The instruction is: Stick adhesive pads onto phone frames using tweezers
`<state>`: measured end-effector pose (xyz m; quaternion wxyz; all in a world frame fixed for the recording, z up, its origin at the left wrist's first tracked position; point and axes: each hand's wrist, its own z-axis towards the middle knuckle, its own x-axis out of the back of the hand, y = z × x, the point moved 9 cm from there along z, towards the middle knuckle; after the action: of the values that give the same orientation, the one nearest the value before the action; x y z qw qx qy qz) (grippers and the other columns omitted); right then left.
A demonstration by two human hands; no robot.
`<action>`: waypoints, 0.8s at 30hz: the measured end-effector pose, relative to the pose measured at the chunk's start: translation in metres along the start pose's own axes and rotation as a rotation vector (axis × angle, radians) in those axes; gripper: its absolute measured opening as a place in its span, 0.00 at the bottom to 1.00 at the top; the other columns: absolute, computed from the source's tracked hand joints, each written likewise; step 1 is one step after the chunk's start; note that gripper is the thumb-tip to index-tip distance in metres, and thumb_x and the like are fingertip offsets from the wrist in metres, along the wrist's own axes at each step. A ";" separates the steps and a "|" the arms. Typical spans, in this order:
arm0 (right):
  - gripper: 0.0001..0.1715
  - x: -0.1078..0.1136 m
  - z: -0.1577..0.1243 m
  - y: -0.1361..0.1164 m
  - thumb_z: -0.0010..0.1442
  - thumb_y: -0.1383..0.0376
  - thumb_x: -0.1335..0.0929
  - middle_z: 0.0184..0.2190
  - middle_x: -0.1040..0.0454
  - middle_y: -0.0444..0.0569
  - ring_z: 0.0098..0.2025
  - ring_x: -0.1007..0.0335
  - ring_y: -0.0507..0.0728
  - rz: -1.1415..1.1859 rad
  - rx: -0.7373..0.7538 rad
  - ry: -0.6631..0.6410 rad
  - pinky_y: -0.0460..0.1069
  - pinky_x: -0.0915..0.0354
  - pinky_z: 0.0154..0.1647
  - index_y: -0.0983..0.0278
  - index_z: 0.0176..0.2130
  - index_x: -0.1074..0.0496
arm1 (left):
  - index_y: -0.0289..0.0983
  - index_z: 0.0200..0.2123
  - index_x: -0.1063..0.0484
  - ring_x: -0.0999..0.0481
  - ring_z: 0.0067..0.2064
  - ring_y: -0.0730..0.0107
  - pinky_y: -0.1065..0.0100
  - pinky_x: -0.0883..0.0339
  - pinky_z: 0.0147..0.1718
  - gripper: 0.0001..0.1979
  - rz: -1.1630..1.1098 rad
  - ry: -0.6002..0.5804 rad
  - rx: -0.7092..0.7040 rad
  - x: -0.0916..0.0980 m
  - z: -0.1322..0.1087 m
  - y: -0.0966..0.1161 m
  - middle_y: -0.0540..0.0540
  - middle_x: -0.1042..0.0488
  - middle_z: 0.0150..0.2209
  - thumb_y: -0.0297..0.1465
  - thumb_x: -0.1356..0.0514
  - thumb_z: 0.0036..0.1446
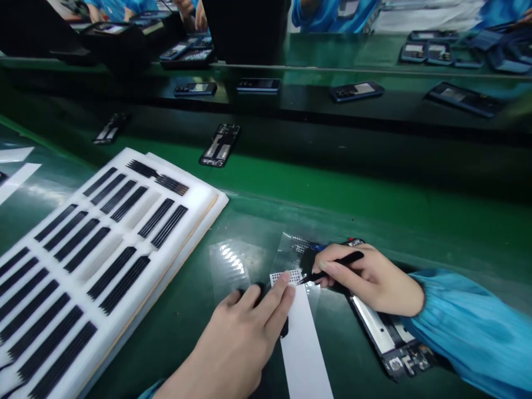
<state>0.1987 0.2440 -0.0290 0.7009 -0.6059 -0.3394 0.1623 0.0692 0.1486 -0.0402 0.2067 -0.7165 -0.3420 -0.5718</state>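
Observation:
My right hand (366, 277) grips black tweezers (347, 259) in a closed pinch, their tips at a small grid of dark dots (286, 277) at the top of a white paper strip (306, 343). On that same end press the outstretched fingers of my left hand (249, 338). A dark piece shows partly beneath the left fingers. Clear plastic sheets with small stickers (233, 259) lie just beyond the hands. Under my right wrist sits an opened phone (386, 332), partly hidden by the hand and sleeve.
To the left, a white foam tray (137, 221) holds rows of thin black strips. An opened phone (220, 145) rests on the green conveyor ahead, with more phones (357, 91) on the ledge behind. Co-workers in blue sit across the line.

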 end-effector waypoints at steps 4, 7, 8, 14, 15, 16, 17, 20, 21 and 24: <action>0.10 0.003 -0.001 -0.004 0.70 0.69 0.37 0.33 0.23 0.48 0.30 0.22 0.49 -0.042 0.057 0.016 0.41 0.26 0.33 0.66 0.40 0.27 | 0.28 0.69 0.50 0.27 0.44 0.53 0.53 0.22 0.34 0.44 0.001 0.008 -0.006 -0.001 -0.001 0.001 0.38 0.47 0.71 0.18 0.49 0.46; 0.10 0.004 -0.001 -0.006 0.70 0.71 0.37 0.32 0.23 0.47 0.30 0.23 0.49 -0.062 0.082 0.016 0.41 0.28 0.33 0.66 0.41 0.27 | 0.27 0.69 0.50 0.27 0.44 0.52 0.53 0.22 0.34 0.44 0.009 0.017 -0.013 -0.003 -0.001 0.001 0.37 0.45 0.70 0.19 0.48 0.45; 0.09 0.004 -0.001 -0.006 0.70 0.71 0.37 0.32 0.23 0.46 0.30 0.23 0.49 -0.073 0.091 0.010 0.41 0.29 0.34 0.66 0.41 0.27 | 0.27 0.69 0.49 0.27 0.43 0.52 0.53 0.22 0.34 0.44 0.011 0.023 -0.014 -0.003 -0.001 0.001 0.37 0.45 0.70 0.19 0.47 0.45; 0.08 -0.001 -0.002 -0.011 0.68 0.72 0.37 0.32 0.24 0.47 0.33 0.27 0.52 -0.150 0.156 -0.051 0.46 0.33 0.37 0.65 0.41 0.28 | 0.27 0.68 0.46 0.26 0.41 0.54 0.56 0.23 0.30 0.41 0.036 0.057 0.007 -0.002 0.001 0.003 0.38 0.41 0.68 0.21 0.47 0.47; 0.08 -0.001 -0.002 -0.012 0.68 0.72 0.37 0.32 0.24 0.47 0.34 0.28 0.52 -0.156 0.161 -0.056 0.46 0.33 0.37 0.65 0.41 0.28 | 0.27 0.67 0.45 0.26 0.41 0.54 0.57 0.23 0.29 0.41 0.047 0.060 0.010 0.000 0.002 0.004 0.37 0.40 0.68 0.21 0.47 0.47; 0.08 -0.002 -0.002 -0.013 0.69 0.72 0.37 0.33 0.24 0.47 0.34 0.28 0.52 -0.159 0.164 -0.061 0.46 0.34 0.37 0.65 0.41 0.28 | 0.26 0.67 0.44 0.26 0.40 0.54 0.57 0.24 0.28 0.40 0.059 0.065 0.011 0.001 0.002 0.006 0.36 0.39 0.67 0.21 0.47 0.47; 0.08 -0.003 -0.002 -0.014 0.69 0.72 0.37 0.33 0.24 0.47 0.34 0.28 0.52 -0.162 0.164 -0.064 0.46 0.34 0.37 0.65 0.41 0.28 | 0.26 0.67 0.43 0.25 0.40 0.54 0.57 0.24 0.28 0.40 0.071 0.071 0.011 0.002 0.002 0.007 0.35 0.38 0.67 0.21 0.47 0.47; 0.09 -0.003 -0.002 -0.017 0.69 0.72 0.38 0.32 0.24 0.47 0.34 0.28 0.52 -0.170 0.161 -0.068 0.47 0.34 0.37 0.65 0.42 0.28 | 0.24 0.66 0.42 0.25 0.38 0.56 0.58 0.24 0.27 0.39 0.103 0.105 0.015 0.006 0.003 0.009 0.34 0.37 0.66 0.20 0.47 0.47; 0.10 -0.003 -0.002 -0.018 0.70 0.71 0.38 0.32 0.24 0.47 0.34 0.28 0.52 -0.173 0.161 -0.068 0.47 0.34 0.37 0.65 0.41 0.28 | 0.24 0.65 0.41 0.25 0.38 0.56 0.58 0.24 0.27 0.38 0.109 0.116 0.018 0.007 0.003 0.009 0.34 0.36 0.65 0.19 0.47 0.48; 0.10 -0.003 -0.001 -0.019 0.70 0.70 0.38 0.32 0.24 0.47 0.33 0.28 0.52 -0.177 0.170 -0.060 0.47 0.33 0.37 0.65 0.41 0.27 | 0.25 0.65 0.40 0.24 0.38 0.56 0.58 0.24 0.27 0.37 0.114 0.132 0.020 0.007 0.003 0.010 0.35 0.35 0.65 0.18 0.48 0.49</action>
<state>0.1943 0.2372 -0.0118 0.7510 -0.5069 -0.3973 0.1459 0.0795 0.1453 -0.0337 0.2682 -0.6933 -0.2921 -0.6018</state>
